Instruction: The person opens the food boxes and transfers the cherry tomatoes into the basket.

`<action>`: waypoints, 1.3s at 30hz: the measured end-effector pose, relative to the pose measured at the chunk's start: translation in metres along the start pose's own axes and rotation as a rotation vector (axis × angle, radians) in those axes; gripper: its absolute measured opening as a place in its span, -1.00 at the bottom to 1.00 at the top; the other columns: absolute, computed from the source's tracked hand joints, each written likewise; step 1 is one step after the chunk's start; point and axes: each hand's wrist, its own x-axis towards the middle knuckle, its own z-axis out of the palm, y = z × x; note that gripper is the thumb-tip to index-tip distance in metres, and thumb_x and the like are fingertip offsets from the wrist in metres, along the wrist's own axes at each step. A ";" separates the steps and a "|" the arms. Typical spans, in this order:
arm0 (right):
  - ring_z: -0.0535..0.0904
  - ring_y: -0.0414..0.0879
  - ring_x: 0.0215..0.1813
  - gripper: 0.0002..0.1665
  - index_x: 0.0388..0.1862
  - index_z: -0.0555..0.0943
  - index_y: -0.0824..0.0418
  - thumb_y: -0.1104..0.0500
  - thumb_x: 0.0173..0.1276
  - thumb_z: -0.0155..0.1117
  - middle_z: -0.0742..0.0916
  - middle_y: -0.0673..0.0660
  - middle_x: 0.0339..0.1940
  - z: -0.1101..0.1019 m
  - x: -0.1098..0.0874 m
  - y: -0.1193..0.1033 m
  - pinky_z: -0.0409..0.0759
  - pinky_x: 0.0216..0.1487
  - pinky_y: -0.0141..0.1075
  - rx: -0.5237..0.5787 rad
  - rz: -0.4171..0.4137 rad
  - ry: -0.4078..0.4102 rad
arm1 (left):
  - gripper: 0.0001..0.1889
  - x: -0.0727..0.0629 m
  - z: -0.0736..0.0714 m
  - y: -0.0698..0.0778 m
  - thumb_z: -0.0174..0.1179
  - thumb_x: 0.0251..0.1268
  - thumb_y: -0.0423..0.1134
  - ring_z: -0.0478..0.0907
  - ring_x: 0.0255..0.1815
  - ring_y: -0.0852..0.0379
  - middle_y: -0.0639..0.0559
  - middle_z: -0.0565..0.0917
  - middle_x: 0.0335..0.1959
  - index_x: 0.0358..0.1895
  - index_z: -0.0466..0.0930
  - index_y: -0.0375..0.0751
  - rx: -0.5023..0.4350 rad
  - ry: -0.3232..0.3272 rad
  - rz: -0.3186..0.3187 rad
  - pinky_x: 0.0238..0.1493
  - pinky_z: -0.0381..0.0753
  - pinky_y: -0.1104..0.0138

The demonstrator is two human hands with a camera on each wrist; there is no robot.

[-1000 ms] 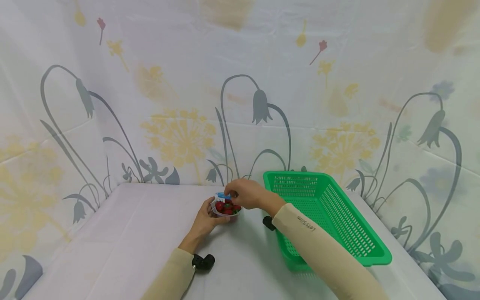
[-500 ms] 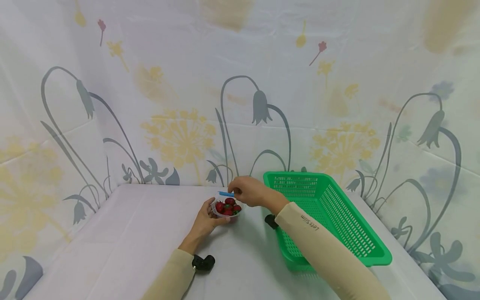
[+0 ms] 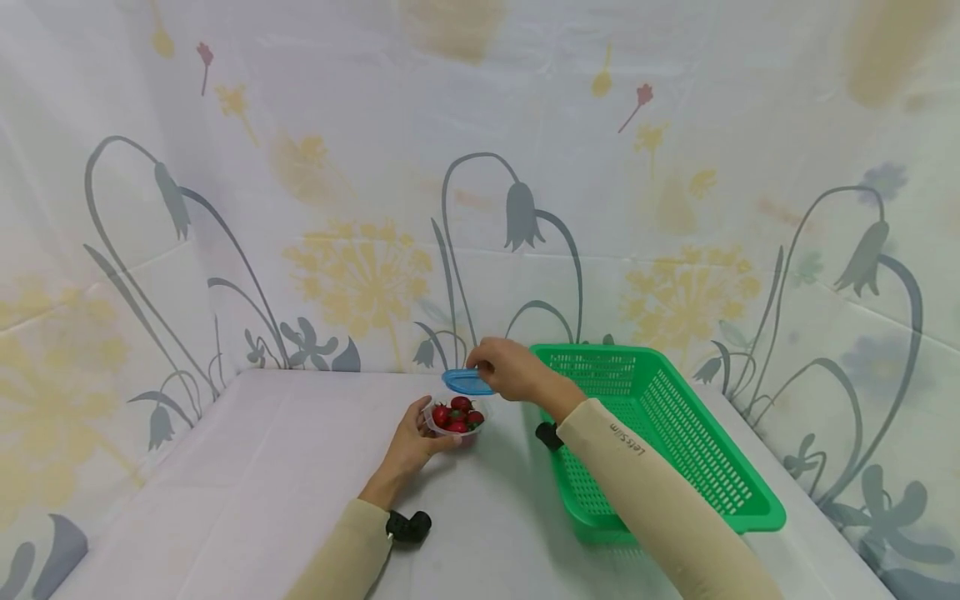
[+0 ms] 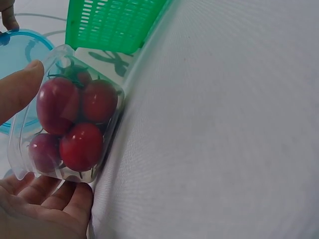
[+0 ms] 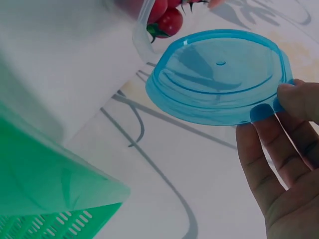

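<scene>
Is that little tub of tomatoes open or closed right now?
Open: the right hand holds the blue lid off the tub, and the tomatoes show uncovered in the head view.

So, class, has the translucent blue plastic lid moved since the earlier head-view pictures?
Yes. In the head view, the lid has shifted right and up, closer to the rectangular green plastic basket.

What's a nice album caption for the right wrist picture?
A right hand pinches a translucent blue lid, red tomatoes and green basket nearby.
</scene>
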 end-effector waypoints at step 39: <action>0.51 -0.12 -0.24 -0.78 -0.11 0.70 0.22 0.38 0.33 0.19 0.66 0.05 -0.28 -0.010 0.002 0.015 0.56 -0.16 -0.31 0.159 0.021 0.139 | -0.09 0.002 -0.004 -0.004 0.42 0.06 -0.28 0.16 0.39 -0.35 -0.38 0.18 0.42 0.45 0.07 -0.30 0.047 -0.067 0.021 0.31 0.22 -0.10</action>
